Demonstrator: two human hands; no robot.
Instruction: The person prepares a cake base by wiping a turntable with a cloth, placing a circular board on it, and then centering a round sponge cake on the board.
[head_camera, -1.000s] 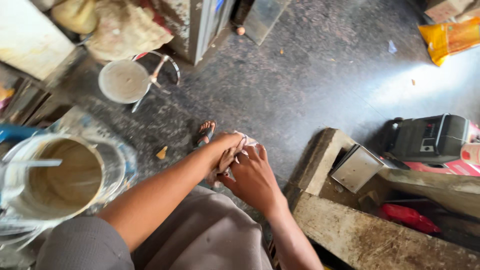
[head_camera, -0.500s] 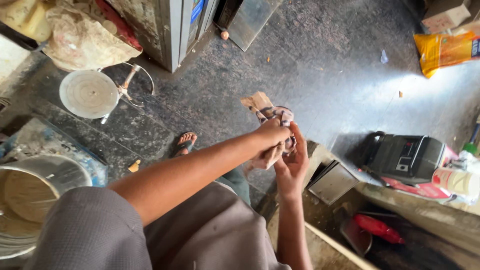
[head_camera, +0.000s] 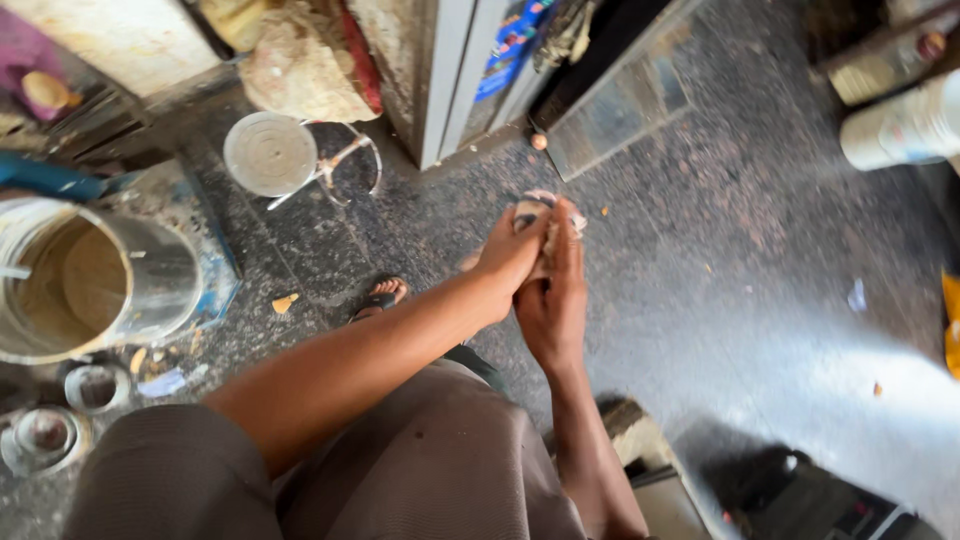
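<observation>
My left hand (head_camera: 510, 255) and my right hand (head_camera: 553, 300) are pressed together in front of me, palms facing each other. Between them sits a pale, beige lump of soft material (head_camera: 540, 215), its top showing above the fingertips. Both hands close around it over the dark speckled floor (head_camera: 720, 230). My foot in a sandal (head_camera: 385, 295) shows below the left forearm.
A large metal pot (head_camera: 95, 280) of brownish liquid stands at the left. A round metal lid (head_camera: 270, 152) with a wire frame lies farther back. A metal cabinet (head_camera: 460, 70) stands behind, a white bottle (head_camera: 900, 130) at top right, a black box (head_camera: 830, 500) at bottom right.
My joined hands have stayed around the lump while the view swung left; the pot came back into sight and the black box slid to the bottom right corner.
</observation>
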